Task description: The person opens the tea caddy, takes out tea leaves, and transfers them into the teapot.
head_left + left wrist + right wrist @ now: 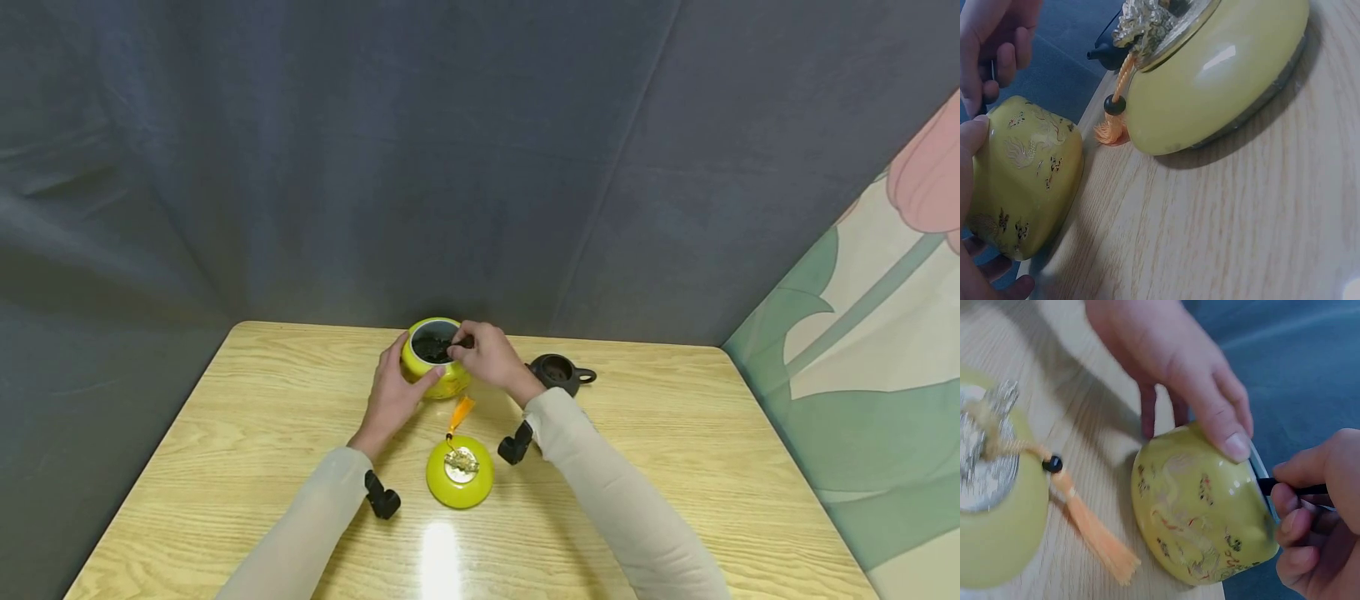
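A round yellow jar [452, 384] with dragon patterns stands tilted near the table's back edge, its mouth showing dark loose contents like tea leaves. My left hand [392, 393] grips its left side, thumb near the rim and fingers round the body. At the mouth, my right hand [491, 357] pinches a slim black tool [1305, 489] whose far end is hidden inside the jar. In front of the jar lies its yellow lid [442, 492], with a metal figure on top and an orange tassel [1099, 539].
A small dark teapot [567, 380] with a side handle stands right of the jar, partly behind my right wrist. The wooden table [262, 417] ends at a dark curtain [450, 167] behind. A flower-printed cloth [862, 400] hangs along the right side.
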A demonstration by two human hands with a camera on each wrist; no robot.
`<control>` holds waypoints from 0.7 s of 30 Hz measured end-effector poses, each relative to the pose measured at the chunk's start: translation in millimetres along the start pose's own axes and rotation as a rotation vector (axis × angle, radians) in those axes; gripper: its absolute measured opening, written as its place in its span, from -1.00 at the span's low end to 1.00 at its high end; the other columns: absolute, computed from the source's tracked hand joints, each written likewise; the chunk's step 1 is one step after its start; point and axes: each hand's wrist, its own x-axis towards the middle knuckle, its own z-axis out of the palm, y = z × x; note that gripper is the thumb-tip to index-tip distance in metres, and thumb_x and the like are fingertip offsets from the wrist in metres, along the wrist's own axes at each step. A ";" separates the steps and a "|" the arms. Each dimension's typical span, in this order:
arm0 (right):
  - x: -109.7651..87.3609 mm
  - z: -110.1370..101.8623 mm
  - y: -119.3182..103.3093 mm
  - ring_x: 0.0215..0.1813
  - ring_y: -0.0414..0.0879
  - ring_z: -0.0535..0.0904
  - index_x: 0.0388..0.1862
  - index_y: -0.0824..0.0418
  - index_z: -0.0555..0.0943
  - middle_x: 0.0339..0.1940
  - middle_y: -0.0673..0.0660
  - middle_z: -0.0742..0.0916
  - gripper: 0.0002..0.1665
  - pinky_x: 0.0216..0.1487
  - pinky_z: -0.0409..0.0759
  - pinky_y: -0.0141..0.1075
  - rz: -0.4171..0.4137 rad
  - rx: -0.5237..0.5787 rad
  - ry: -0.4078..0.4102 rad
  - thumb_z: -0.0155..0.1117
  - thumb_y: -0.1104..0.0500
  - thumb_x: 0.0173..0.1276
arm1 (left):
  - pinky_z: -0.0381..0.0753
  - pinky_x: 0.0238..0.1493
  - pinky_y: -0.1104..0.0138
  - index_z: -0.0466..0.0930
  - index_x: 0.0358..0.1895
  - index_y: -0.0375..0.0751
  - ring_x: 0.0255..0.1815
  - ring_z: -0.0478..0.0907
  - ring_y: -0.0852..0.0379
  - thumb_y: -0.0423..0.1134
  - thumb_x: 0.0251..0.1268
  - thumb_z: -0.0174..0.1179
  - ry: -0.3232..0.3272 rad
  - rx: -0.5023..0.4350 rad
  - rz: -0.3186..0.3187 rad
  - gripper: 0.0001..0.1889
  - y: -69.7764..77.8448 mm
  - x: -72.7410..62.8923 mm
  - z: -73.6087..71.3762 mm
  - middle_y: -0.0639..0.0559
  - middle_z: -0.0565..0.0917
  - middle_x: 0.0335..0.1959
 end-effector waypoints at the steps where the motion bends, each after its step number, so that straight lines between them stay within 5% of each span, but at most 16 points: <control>1: -0.5 -0.8 0.1 -0.64 -0.19 0.31 -0.11 0.19 0.70 -0.54 0.11 0.65 -0.88 -0.54 0.34 -0.37 0.005 0.032 -0.005 0.31 0.16 0.59 | 0.21 0.72 -0.16 0.01 0.75 -0.02 0.70 0.20 -0.22 0.14 0.41 0.41 0.000 0.000 0.001 0.01 -0.2 0.0 0.0 -0.22 0.19 0.68; 5: -3.1 -4.7 -0.5 -0.64 -0.20 0.29 -0.11 0.21 0.71 -0.41 0.14 0.72 -0.87 -0.52 0.35 -0.36 0.017 0.143 -0.015 0.30 0.17 0.59 | 0.20 0.72 -0.16 0.01 0.75 -0.04 0.69 0.20 -0.22 0.12 0.41 0.41 -0.001 -0.005 0.005 0.01 -0.2 -0.1 -0.2 -0.23 0.20 0.68; 10: -6.3 -9.9 -1.9 -0.63 -0.18 0.34 -0.10 0.21 0.73 -0.49 0.19 0.65 -0.86 -0.51 0.40 -0.33 0.043 0.272 -0.022 0.31 0.17 0.57 | 0.20 0.72 -0.17 0.00 0.75 -0.05 0.69 0.21 -0.22 0.10 0.42 0.41 -0.005 -0.003 0.006 0.01 -0.8 0.4 -0.3 -0.24 0.20 0.67; 17: -8.1 -15.4 5.8 -0.54 -0.13 0.43 -0.05 0.27 0.72 -0.20 0.29 0.79 -0.82 -0.44 0.46 -0.32 0.103 0.363 -0.020 0.31 0.16 0.58 | 0.19 0.73 -0.15 0.02 0.74 -0.07 0.68 0.22 -0.22 0.08 0.42 0.42 0.002 -0.003 0.006 0.00 -0.8 0.3 0.1 -0.25 0.22 0.66; 21: -7.9 -20.3 9.6 -0.58 -0.15 0.41 -0.03 0.30 0.74 -0.22 0.33 0.77 -0.81 -0.53 0.38 -0.36 0.152 0.405 0.017 0.28 0.20 0.58 | 0.19 0.73 -0.14 0.02 0.74 -0.06 0.69 0.21 -0.22 0.08 0.41 0.43 0.004 0.002 0.002 0.00 -0.5 0.5 0.3 -0.24 0.22 0.66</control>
